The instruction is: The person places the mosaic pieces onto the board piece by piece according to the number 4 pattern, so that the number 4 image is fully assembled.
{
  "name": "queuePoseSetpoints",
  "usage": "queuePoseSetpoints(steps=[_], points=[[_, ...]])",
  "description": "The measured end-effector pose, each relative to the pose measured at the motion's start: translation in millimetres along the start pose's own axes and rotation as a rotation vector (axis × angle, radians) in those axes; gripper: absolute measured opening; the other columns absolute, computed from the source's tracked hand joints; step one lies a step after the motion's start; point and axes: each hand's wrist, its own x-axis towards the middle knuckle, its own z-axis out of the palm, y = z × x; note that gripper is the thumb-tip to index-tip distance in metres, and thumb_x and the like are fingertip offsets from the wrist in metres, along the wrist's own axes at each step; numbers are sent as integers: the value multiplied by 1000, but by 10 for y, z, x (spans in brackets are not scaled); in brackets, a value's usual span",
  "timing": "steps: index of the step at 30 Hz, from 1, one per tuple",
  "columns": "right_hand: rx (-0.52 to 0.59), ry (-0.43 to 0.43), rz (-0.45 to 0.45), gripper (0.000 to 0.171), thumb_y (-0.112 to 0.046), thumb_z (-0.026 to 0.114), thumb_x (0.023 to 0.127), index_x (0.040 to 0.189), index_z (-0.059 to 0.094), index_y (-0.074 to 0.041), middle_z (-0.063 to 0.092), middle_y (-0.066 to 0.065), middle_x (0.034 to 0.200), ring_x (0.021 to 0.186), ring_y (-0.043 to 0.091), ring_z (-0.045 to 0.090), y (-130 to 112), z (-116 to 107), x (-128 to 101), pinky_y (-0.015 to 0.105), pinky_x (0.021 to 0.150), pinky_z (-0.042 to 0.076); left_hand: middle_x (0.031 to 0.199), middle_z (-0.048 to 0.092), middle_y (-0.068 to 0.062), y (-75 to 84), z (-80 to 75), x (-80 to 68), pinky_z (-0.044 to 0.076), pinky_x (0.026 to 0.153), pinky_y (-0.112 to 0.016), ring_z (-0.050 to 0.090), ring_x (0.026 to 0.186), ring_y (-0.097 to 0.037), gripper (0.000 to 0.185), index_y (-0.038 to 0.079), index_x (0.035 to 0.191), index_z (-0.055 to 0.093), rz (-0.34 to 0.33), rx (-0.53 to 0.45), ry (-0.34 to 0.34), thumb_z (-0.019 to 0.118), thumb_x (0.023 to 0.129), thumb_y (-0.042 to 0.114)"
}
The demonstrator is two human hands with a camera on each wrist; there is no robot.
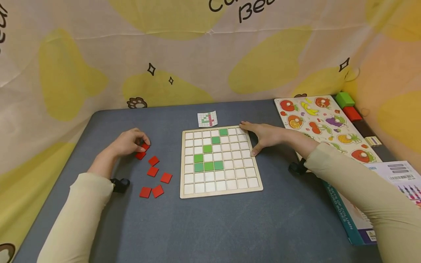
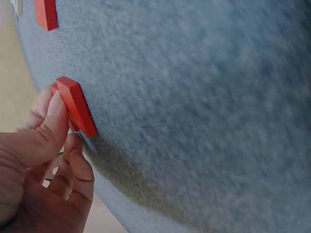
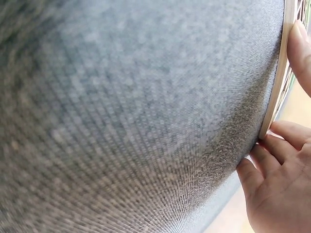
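**Red tile pinched at left, board to its right**

The left hand (image 1: 126, 143) pinches a red tile (image 2: 74, 105) between thumb and fingers, tipped on edge on the grey table (image 1: 230, 226), left of centre in the head view. The grid board (image 1: 221, 160) lies rightward of it. The right hand (image 1: 263, 137), fingers straight, rests against the board's right edge.

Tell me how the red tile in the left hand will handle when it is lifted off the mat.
The red tile looks stiff: it keeps straight edges while the left hand pinches it. It is probably light, being small and thin. Flat with square corners, it should not roll, and the woven grey mat likely stops it sliding.
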Motion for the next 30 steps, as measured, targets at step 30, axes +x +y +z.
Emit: queuePoseSetpoints(steps=[30], points=[[-4, -1, -12, 115, -34, 87, 72, 158, 16, -5, 4, 18, 167, 155, 39, 8, -11, 1, -4, 62, 122, 12, 92, 65, -13, 100, -35, -12, 43, 75, -28, 58, 83, -19, 24, 2, 100, 61, -82, -37, 16, 76, 86, 14]])
